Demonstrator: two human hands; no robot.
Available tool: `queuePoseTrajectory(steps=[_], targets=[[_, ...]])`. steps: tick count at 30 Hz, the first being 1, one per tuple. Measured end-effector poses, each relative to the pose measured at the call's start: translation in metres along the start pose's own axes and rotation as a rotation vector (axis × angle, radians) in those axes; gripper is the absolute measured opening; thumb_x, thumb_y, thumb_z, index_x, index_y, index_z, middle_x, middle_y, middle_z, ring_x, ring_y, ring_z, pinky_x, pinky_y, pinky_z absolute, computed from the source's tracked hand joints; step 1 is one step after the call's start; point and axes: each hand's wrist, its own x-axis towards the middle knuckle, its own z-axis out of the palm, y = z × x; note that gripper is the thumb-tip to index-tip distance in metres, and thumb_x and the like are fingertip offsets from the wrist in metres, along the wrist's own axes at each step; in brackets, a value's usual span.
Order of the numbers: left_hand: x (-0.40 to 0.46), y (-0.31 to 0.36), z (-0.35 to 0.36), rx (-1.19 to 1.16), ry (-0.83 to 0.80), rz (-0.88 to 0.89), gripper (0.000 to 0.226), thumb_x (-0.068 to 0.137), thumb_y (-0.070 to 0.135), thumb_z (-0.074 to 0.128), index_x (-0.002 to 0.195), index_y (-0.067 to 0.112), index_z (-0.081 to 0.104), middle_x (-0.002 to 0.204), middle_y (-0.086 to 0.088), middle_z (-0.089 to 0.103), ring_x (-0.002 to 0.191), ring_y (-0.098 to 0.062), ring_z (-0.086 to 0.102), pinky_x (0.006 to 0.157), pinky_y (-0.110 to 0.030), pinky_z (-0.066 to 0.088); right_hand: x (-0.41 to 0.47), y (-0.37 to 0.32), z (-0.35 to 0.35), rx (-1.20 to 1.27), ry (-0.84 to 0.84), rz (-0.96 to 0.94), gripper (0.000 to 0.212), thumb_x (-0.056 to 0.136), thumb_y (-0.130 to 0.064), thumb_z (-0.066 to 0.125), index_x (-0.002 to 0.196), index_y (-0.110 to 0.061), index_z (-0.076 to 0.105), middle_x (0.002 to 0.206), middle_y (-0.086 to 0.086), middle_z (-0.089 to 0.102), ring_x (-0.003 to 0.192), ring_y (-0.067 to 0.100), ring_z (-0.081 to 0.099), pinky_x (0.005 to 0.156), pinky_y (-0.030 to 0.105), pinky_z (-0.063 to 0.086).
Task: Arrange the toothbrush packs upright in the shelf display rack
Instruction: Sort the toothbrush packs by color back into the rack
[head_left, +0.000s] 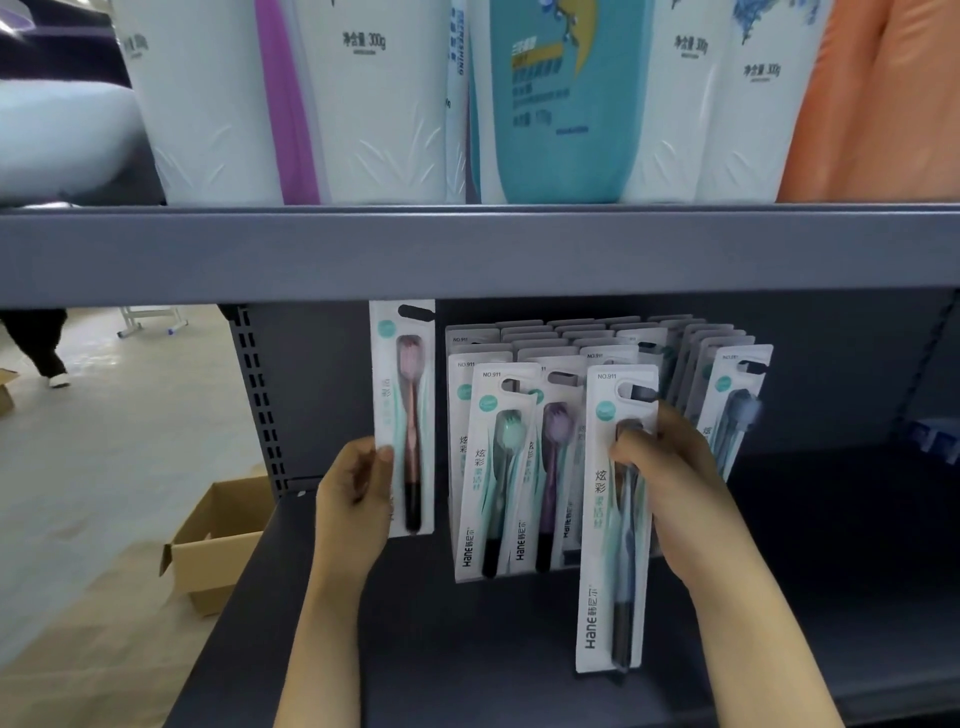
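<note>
left hand (356, 486) grips pink pack (404, 415) | right hand (670, 467) grips blue pack (615, 519) | grey shelf (467, 649) (shop)

A dark grey metal shelf (779, 571) runs across the near scene, with a second grey shelf board (467, 249) above carrying white, teal and orange bottles (374, 104). On the left, a perforated upright (260, 395) borders a pale floor (104, 467) with an open cardboard box (218, 540).
</note>
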Motion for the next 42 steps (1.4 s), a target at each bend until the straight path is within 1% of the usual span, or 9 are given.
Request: queuePoseTrajectory(steps=[3,5,8,13,20,25,30,36,42], targets=[[-0.009,0.009,-0.012,-0.035,0.0,0.041,0.016,0.096,0.017,0.052,0.092,0.025,0.064,0.088,-0.004,0.07,0.082,-0.027,0.066,0.075,-0.038,0.053,-0.002,-0.002,0.0,0.013,-0.024,-0.013,0.007,0.071,-0.024,0.054,0.074,-0.018,0.057,0.073,-0.001,0.056,0.078,0.019,0.053,0.076,0.035,0.041],[-0.013,0.018,-0.015,-0.026,-0.011,0.078,0.017,0.095,0.017,0.052,0.091,0.028,0.065,0.087,0.003,0.071,0.082,-0.016,0.066,0.074,-0.026,0.054,-0.003,-0.002,0.001,-0.021,-0.08,-0.041,0.028,0.075,-0.03,0.06,0.091,-0.008,0.06,0.086,0.01,0.065,0.087,0.023,0.061,0.086,0.034,0.044],[-0.016,0.032,-0.013,-0.059,-0.023,0.093,0.016,0.093,0.015,0.054,0.093,0.026,0.066,0.089,0.011,0.073,0.085,-0.005,0.067,0.075,-0.016,0.051,-0.006,-0.004,0.01,-0.033,-0.202,-0.062,0.047,0.076,-0.042,0.066,0.101,-0.003,0.061,0.103,0.01,0.07,0.113,0.021,0.06,0.103,0.043,0.041],[-0.026,0.053,-0.009,-0.227,-0.131,0.058,0.017,0.082,0.022,0.058,0.091,0.013,0.069,0.082,0.004,0.074,0.078,-0.006,0.066,0.073,-0.015,0.05,-0.016,-0.009,0.023,0.026,-0.322,-0.089,0.025,0.077,-0.027,0.063,0.097,-0.014,0.069,0.098,0.014,0.069,0.098,0.019,0.067,0.091,0.031,0.049],[-0.04,0.066,0.009,-0.264,-0.396,-0.012,0.015,0.076,0.018,0.064,0.086,0.012,0.074,0.084,-0.001,0.076,0.078,-0.008,0.071,0.07,-0.015,0.051,-0.019,-0.012,0.029,0.068,-0.423,-0.14,0.026,0.072,-0.021,0.069,0.098,-0.022,0.072,0.108,0.002,0.069,0.105,0.015,0.065,0.092,0.028,0.051],[-0.043,0.074,0.019,-0.161,-0.518,-0.039,0.015,0.083,0.02,0.062,0.082,0.014,0.075,0.077,0.003,0.075,0.07,-0.004,0.068,0.065,-0.014,0.048,-0.017,-0.011,0.021,0.196,-0.308,-0.107,0.021,0.071,-0.01,0.064,0.087,-0.02,0.075,0.09,0.003,0.075,0.087,0.017,0.07,0.073,0.022,0.054],[-0.009,0.038,0.016,-0.108,0.025,-0.079,0.018,0.095,0.011,0.054,0.083,0.019,0.066,0.069,0.009,0.067,0.06,-0.004,0.057,0.052,-0.012,0.045,-0.014,-0.009,0.007,0.238,-0.197,-0.084,0.021,0.07,-0.011,0.064,0.085,-0.019,0.076,0.092,0.005,0.074,0.092,0.018,0.07,0.079,0.024,0.055],[-0.002,0.001,0.026,0.18,-0.228,-0.19,0.02,0.097,0.012,0.052,0.1,0.022,0.068,0.089,0.013,0.069,0.07,0.005,0.062,0.06,-0.011,0.047,-0.009,-0.009,-0.003,0.246,-0.157,-0.085,0.023,0.069,-0.011,0.063,0.084,-0.021,0.076,0.09,0.004,0.074,0.091,0.018,0.069,0.079,0.024,0.055],[-0.013,-0.003,0.03,0.047,-0.369,-0.274,0.033,0.101,0.005,0.04,0.104,0.02,0.069,0.066,0.017,0.067,0.054,0.005,0.053,0.055,-0.011,0.043,-0.006,-0.008,-0.007,0.219,-0.121,-0.057,0.024,0.069,-0.012,0.062,0.086,-0.02,0.076,0.093,0.005,0.075,0.095,0.021,0.069,0.086,0.033,0.055]])
